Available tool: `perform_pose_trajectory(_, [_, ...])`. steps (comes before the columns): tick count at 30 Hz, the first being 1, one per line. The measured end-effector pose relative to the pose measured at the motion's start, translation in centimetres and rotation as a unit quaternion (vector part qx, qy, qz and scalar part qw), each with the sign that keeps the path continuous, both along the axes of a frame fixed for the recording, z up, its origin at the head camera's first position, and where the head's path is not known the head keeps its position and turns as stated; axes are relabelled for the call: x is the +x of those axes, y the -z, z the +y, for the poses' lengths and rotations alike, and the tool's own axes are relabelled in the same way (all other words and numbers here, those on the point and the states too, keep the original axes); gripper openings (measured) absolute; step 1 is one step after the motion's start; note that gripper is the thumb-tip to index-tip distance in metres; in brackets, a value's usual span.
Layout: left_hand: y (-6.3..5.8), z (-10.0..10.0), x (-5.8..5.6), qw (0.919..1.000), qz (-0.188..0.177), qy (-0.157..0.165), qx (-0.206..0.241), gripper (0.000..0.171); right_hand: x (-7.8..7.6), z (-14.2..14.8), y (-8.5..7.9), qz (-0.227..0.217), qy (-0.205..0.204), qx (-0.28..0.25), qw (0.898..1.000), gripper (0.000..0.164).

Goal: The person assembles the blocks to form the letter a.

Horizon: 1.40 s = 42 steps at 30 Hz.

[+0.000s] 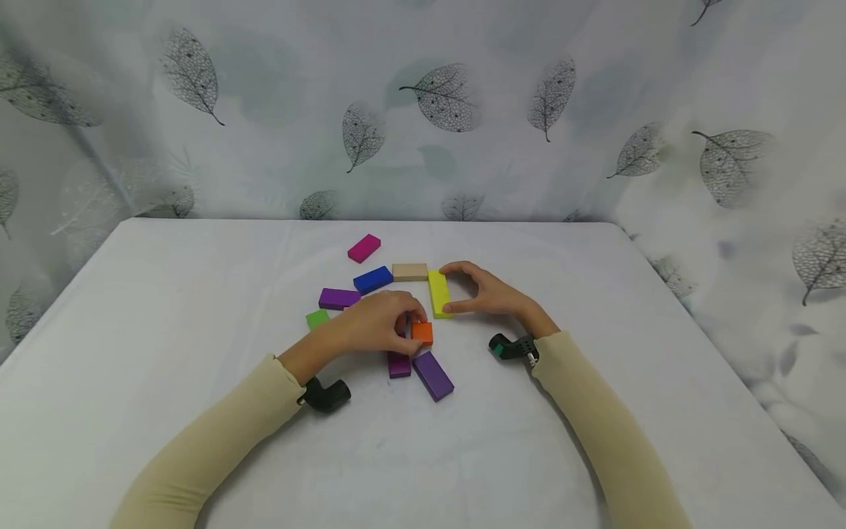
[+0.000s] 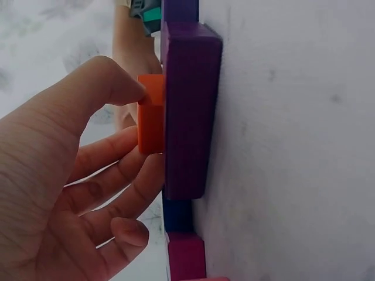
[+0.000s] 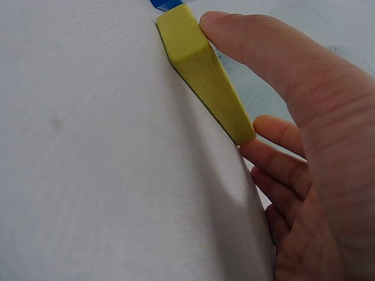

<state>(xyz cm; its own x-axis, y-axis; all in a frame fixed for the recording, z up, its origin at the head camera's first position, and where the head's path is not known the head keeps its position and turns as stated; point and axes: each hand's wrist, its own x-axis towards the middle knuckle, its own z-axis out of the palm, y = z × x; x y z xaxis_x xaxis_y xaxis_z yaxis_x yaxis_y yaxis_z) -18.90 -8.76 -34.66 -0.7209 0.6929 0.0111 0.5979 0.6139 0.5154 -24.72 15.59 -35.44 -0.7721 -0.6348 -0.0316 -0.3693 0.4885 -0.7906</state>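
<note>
My left hand [image 1: 373, 323] pinches a small orange block [image 1: 421, 333] between thumb and fingers. In the left wrist view, that orange block [image 2: 151, 123] is seen beside a dark purple block [image 2: 190, 111]. Partly under the left hand lies the dark purple block [image 1: 399, 366], with another purple block [image 1: 433, 375] slanting to its right. My right hand [image 1: 492, 294] holds a yellow block [image 1: 439, 294] lying flat, thumb at its near end and index finger at its far end. The right wrist view shows the thumb on one end of the yellow block [image 3: 205, 70] and fingertips by the other.
A tan block [image 1: 410, 272] and a blue block [image 1: 373, 281] form a curve leading left from the yellow one. Further round are a purple block [image 1: 340, 299] and a green block [image 1: 317, 319], partly hidden. A magenta block [image 1: 364, 248] lies apart, farther back on the white table [image 1: 198, 294].
</note>
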Motion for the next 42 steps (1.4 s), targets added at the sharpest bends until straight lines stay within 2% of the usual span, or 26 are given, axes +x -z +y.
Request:
perform_pose_trajectory(7, [-0.5,0.6,-0.4,0.9997,-0.006,0.014,0.017,0.034,-2.4,0.6,3.1,0.014,0.002,0.0,1.0,0.069])
perform_pose_trajectory(9, [-0.5,0.8,-0.5,0.9996,-0.006,0.019,0.02,0.034,-2.6,0.6,3.3,0.015,0.0,0.002,1.0,0.069])
perform_pose_trajectory(18, [0.5,1.8,-1.0,0.9994,-0.024,0.016,0.021,0.034,-2.4,0.5,3.2,0.008,-0.008,-0.008,1.0,0.069])
perform_pose_trajectory(23, [0.9,2.1,-0.9,0.9992,-0.03,0.011,0.024,0.034,-2.4,0.5,3.3,0.012,-0.007,0.004,1.0,0.068])
perform_pose_trajectory(30, [1.0,2.4,-0.9,0.9995,-0.012,-0.001,0.029,0.031,-0.1,0.0,0.2,0.009,-0.007,-0.001,1.0,0.066])
perform_pose_trajectory(35, [1.1,2.4,-0.8,0.9992,-0.002,-0.01,0.037,0.028,0.0,-0.1,0.0,0.018,-0.006,0.008,1.0,0.066])
perform_pose_trajectory(42, [1.2,2.5,-0.7,0.9989,-0.004,-0.02,0.042,0.033,-0.2,0.0,0.3,0.022,-0.011,0.001,1.0,0.066])
